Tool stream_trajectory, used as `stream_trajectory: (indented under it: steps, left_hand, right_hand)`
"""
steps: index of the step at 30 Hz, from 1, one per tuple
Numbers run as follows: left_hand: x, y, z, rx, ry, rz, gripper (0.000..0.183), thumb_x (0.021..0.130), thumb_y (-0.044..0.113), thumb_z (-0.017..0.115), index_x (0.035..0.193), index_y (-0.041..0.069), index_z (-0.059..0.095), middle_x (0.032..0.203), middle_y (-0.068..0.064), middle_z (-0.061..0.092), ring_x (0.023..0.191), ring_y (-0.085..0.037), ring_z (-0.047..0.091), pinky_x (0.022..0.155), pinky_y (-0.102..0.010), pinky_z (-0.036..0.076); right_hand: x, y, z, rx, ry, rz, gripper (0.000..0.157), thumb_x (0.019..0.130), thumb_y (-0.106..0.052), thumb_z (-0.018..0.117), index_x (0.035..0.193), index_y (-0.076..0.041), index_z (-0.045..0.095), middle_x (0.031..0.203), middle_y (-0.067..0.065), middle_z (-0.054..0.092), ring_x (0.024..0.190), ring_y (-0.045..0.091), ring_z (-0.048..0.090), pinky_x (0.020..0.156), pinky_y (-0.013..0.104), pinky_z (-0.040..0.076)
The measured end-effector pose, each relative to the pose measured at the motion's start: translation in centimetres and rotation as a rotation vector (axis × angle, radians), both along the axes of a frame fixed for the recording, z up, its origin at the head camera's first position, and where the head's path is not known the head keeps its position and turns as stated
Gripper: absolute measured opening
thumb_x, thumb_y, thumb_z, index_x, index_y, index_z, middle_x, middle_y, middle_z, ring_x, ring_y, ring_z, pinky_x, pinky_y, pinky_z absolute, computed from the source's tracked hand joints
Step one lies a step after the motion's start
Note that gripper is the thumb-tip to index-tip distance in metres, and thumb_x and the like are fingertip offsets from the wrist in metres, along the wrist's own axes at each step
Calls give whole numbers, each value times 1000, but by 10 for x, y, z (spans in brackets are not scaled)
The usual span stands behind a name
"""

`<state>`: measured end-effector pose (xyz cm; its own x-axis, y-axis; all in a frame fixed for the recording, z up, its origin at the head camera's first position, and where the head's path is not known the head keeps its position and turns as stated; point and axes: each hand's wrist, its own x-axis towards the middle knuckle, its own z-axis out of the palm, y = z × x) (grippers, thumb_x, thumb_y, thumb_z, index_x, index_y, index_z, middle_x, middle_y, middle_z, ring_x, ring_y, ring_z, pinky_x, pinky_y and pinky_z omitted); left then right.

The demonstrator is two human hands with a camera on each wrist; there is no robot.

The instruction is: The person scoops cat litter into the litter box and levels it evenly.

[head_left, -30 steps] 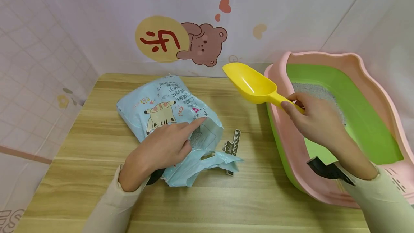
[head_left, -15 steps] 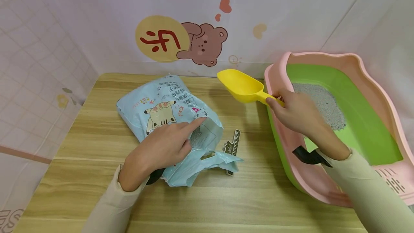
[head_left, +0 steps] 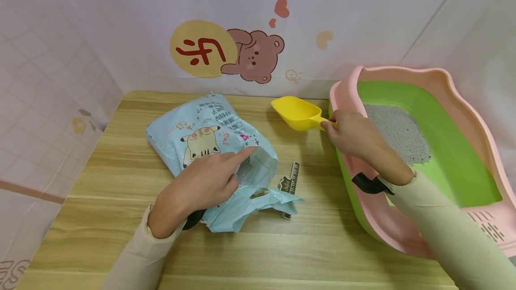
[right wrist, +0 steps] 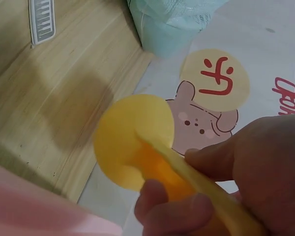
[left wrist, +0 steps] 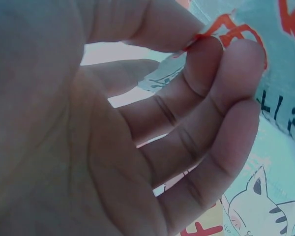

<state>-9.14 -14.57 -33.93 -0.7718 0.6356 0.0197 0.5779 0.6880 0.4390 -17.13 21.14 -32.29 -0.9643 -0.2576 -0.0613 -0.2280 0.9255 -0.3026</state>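
My left hand (head_left: 201,187) pinches the edge of a light blue cat litter bag (head_left: 209,120), thumb against fingertips in the left wrist view. Its index finger points along the torn mouth, where grey litter (head_left: 244,171) shows inside. In my right hand (head_left: 354,138) I hold a yellow litter scoop (head_left: 296,113) by its handle. The scoop is over the table, right of the bag and just left of the litter box (head_left: 469,106). No litter is visible in its bowl. Thumb and fingers wrap the scoop handle (right wrist: 191,182) in the right wrist view.
The pink-rimmed green litter box stands on the right, with a patch of grey litter (head_left: 399,133) on its floor. A small piano-shaped flat item (head_left: 295,178) lies between bag and box. A printed wall covering (head_left: 306,53) closes off the back of the wooden table (head_left: 282,254).
My right hand has moved left and forward from above the litter box, and the scoop has gone lower beside the box's left rim. My left hand and the bag stay put.
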Motion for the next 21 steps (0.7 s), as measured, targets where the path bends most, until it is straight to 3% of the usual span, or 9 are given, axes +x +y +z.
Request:
stream_trajectory:
  steps: [6, 14, 21]
  left_hand:
    - [0, 1, 1, -2, -2, 7, 69, 97, 1, 59, 164, 13, 51, 115, -6, 77, 75, -12, 57, 73, -38, 55]
    - [1, 1, 1, 0, -4, 9, 69, 97, 1, 59, 165, 12, 51, 113, -5, 77, 78, -12, 59, 77, -39, 56]
    - [1, 0, 1, 0, -5, 11, 68, 98, 1, 59, 165, 12, 51, 115, -6, 77, 81, -13, 63, 78, -40, 57]
  right_hand:
    - [-7, -4, -2, 21, -31, 25, 43, 114, -29, 56, 76, -8, 56, 63, 3, 46, 55, 23, 45, 57, 38, 36]
    - [-15, -12, -8, 38, -31, 30, 41, 115, -26, 53, 83, -1, 58, 66, 6, 48, 58, 26, 47, 64, 41, 41]
    - [-16, -15, -10, 16, -51, -2, 42, 116, -27, 52, 82, -2, 56, 67, 6, 47, 59, 27, 48, 65, 42, 41]
